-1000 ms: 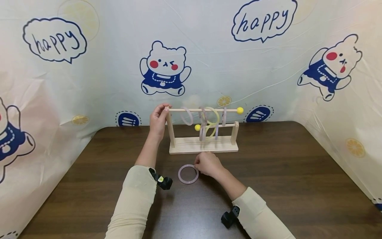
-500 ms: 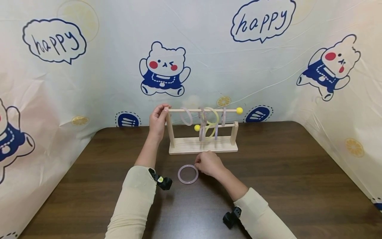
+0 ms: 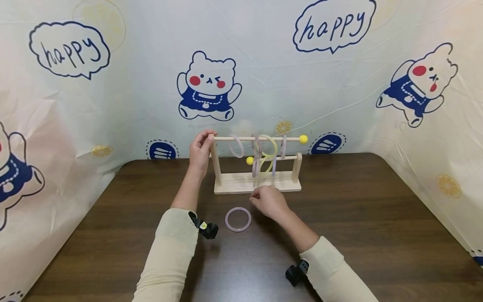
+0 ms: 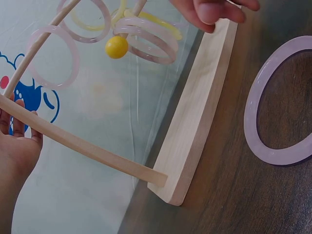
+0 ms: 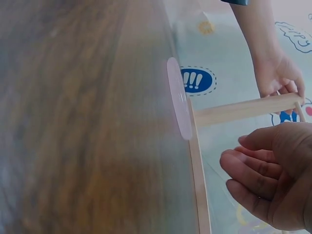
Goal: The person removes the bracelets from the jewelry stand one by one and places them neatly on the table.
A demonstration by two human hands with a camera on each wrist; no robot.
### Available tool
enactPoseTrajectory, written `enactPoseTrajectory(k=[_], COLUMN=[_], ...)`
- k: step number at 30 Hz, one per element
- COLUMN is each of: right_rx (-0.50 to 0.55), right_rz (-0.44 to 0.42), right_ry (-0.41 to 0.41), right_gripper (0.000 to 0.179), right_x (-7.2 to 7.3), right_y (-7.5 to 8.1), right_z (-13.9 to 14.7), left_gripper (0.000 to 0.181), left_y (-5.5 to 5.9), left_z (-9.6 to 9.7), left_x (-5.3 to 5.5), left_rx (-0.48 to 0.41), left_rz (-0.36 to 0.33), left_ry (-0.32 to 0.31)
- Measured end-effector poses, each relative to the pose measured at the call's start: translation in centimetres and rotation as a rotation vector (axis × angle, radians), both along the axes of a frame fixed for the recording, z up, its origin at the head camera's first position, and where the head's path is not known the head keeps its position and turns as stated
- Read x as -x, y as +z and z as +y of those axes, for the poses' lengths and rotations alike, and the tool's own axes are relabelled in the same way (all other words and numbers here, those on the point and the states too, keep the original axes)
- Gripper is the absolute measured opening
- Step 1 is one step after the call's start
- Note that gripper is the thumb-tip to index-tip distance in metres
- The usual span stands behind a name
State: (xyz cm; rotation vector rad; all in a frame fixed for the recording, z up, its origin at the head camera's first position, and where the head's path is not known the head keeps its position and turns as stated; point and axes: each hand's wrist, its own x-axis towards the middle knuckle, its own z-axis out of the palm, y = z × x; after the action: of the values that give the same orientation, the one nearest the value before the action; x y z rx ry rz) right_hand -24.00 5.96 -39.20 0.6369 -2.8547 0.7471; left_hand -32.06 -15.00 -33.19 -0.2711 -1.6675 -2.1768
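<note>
A wooden bangle stand [image 3: 258, 183] has two rods, each tipped with a yellow ball. Several pale purple and yellow bangles hang on them, among them a purple bangle [image 4: 53, 57] near the tall post. My left hand [image 3: 200, 153] holds the top of the left post [image 4: 83, 140], thumb in front and fingers behind. One purple bangle [image 3: 238, 219] lies flat on the table before the stand. Just right of it, and apart from it, my right hand [image 3: 269, 202] hovers near the base's front edge. Its fingers [image 5: 253, 170] are loosely curled with nothing between them.
The dark wooden table [image 3: 358, 218] reaches back to a patterned curtain [image 3: 264, 84] with bear drawings behind the stand. A black camera [image 3: 208, 230] sits on the left sleeve and another camera [image 3: 296, 272] on the right one.
My right hand has drawn back from the edge of the lying bangle, slightly up and to the right. The left hand stays on the post, and the stand has not moved.
</note>
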Motion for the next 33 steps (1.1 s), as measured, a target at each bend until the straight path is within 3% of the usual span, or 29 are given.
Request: enactPoseTrajectory(k=[19,33], right_rx=[0.29,0.446], right_rz=[0.268,0.345], right_ry=[-0.194,-0.268], right_gripper=[0.007,0.013], right_x=[0.6,1.4], right_y=[0.3,0.3], right_z=[1.0,1.8], left_gripper=[0.009,0.014], left_y=[0.0,-0.2], left_z=[-0.1,-0.1], left_x=[0.1,0.1], left_rx=[0.004,0.009], left_rz=[-0.003,0.007], left_ry=[0.001,-0.005])
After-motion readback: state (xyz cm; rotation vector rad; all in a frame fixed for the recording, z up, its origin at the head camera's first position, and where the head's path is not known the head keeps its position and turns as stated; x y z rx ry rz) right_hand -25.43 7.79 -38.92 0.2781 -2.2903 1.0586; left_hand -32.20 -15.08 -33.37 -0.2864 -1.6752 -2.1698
